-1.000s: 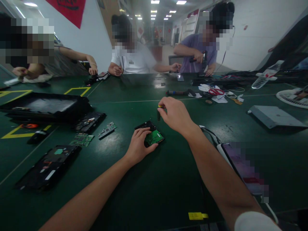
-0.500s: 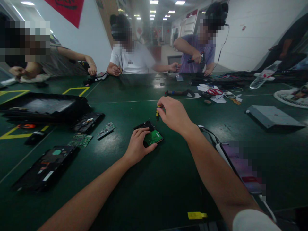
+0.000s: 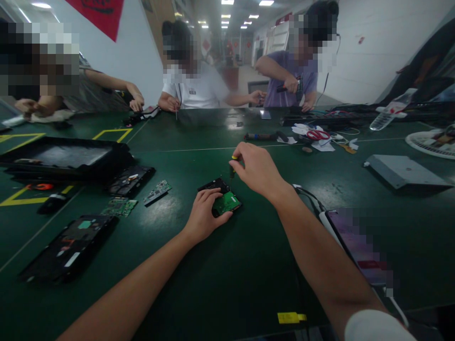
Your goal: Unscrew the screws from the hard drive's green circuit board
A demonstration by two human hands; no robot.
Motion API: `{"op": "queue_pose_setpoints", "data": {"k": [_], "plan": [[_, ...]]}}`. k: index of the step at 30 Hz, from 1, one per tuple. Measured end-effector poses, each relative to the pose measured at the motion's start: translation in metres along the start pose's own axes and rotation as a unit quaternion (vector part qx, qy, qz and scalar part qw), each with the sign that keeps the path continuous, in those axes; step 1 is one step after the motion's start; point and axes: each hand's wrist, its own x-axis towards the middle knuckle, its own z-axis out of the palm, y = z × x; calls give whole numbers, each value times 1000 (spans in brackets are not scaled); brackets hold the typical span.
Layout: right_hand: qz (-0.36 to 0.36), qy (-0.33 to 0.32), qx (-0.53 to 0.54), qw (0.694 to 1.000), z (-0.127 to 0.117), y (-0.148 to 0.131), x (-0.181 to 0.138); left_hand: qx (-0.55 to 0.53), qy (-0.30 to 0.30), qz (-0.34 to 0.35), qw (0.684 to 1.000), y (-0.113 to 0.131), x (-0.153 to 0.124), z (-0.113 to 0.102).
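the left hand [image 3: 203, 219] pinned a hard drive [image 3: 221, 198] flat at mid-counter [image 3: 249, 265], fingers closed over its near-left edge. the right hand [image 3: 256, 169] pinched a small screwdriver [image 3: 232, 169] upright above it. the drive looked rigid and dense, its green board fragile; best held by its edges.

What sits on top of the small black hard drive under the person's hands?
A green circuit board lies on the small black hard drive, with the left hand covering its near edge. The right hand holds a yellow-capped screwdriver upright over it; the tip is too small to see.
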Motion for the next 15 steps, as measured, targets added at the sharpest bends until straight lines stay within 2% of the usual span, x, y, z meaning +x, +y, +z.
{"op": "queue_pose_setpoints", "data": {"k": [7,15], "plan": [[-12,-19,-1,1000,-5,-3,0,3,-1,-2,1000,-2,0,2],[-15,-6,-6,1000,0,0,-1,3,-3,-1,1000,-1,0,0]]}}
